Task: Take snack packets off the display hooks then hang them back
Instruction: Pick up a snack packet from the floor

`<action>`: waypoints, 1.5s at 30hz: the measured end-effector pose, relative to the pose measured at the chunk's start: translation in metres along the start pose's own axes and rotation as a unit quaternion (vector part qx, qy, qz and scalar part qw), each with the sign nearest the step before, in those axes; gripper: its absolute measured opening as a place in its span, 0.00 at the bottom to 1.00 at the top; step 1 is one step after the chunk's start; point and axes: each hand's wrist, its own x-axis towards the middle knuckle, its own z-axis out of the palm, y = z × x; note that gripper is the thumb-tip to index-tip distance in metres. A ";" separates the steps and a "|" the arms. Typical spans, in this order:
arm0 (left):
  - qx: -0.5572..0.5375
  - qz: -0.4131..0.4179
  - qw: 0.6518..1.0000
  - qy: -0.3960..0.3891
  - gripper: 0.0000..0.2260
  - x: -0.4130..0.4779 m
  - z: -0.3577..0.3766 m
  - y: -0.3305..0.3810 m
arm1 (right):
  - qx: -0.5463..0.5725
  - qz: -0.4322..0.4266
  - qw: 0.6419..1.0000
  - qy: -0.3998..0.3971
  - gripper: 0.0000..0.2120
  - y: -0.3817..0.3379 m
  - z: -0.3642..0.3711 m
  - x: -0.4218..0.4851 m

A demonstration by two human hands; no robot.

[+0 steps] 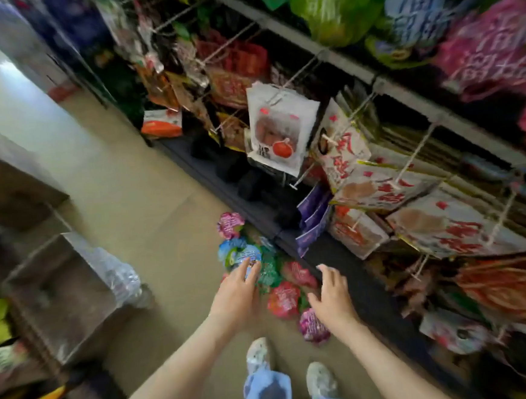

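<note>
Two hands, a left hand (237,291) and a right hand (333,294), two shoes (258,354), and at least six snack packets (283,298) on the near floor.

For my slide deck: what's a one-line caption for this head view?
Open left hand and right hand hover over packets heaped on the floor below the hooks.

Both forearms are bare to the lower edge of the frame, as are the left hand (236,291) and right hand (334,297). At bottom centre, loose light-blue trousers (267,394) fall over the pale left shoe (257,354) and right shoe (320,379), both mottled with grey-blue specks.
</note>
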 end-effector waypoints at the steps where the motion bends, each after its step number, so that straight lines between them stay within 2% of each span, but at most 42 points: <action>1: -0.001 -0.019 1.000 -0.014 0.33 0.003 0.008 -0.020 | -0.007 0.003 1.000 -0.013 0.29 -0.004 0.016 0.009; 5: -0.011 -0.056 0.998 -0.011 0.30 0.018 0.061 -0.087 | -0.014 0.021 0.998 -0.063 0.29 0.001 0.081 0.049; 9: -0.025 -0.091 0.995 0.018 0.31 0.045 0.129 -0.143 | -0.029 0.043 0.993 -0.104 0.26 0.027 0.164 0.098; 14: -0.028 -0.120 0.991 0.047 0.31 0.090 0.235 -0.217 | 0.009 0.068 0.986 -0.152 0.15 0.067 0.296 0.184; 16: -0.038 -0.139 0.988 0.048 0.30 0.105 0.282 -0.243 | 0.095 0.124 0.976 -0.149 0.11 0.076 0.344 0.219; 20: -0.070 -0.160 0.983 0.060 0.31 0.127 0.366 -0.275 | 0.255 0.222 0.933 -0.127 0.04 0.095 0.438 0.292; 23: -0.096 -0.178 0.978 0.053 0.30 0.130 0.411 -0.288 | 0.324 0.255 0.909 -0.061 0.09 0.102 0.491 0.335; 26: -0.117 -0.202 0.970 0.061 0.30 0.123 0.422 -0.288 | 0.312 0.249 0.917 0.000 0.15 0.099 0.511 0.357; 29: -0.136 -0.222 0.963 0.068 0.29 0.108 0.398 -0.273 | 0.317 0.196 0.928 0.013 0.12 0.078 0.490 0.334; 32: -0.130 -0.185 0.968 0.111 0.28 0.100 0.335 -0.246 | 0.328 0.139 0.934 -0.030 0.15 0.042 0.426 0.281; 35: -0.131 -0.135 0.968 0.166 0.25 0.101 0.235 -0.208 | 0.321 0.075 0.940 -0.091 0.12 0.000 0.328 0.229; 38: -0.086 -0.067 0.974 0.198 0.24 0.092 0.116 -0.160 | 0.280 0.016 0.949 -0.140 0.12 -0.049 0.214 0.179; 41: -0.002 -0.022 0.983 0.185 0.17 0.067 0.006 -0.113 | 0.280 -0.054 0.948 -0.140 0.13 -0.105 0.099 0.128; 43: -0.005 -0.019 0.985 0.172 0.14 0.049 -0.063 -0.082 | 0.264 -0.104 0.950 -0.131 0.13 -0.134 0.035 0.096; 45: -0.031 -0.028 0.991 0.127 0.09 0.035 -0.115 -0.057 | 0.237 -0.149 0.953 -0.117 0.09 -0.154 -0.015 0.072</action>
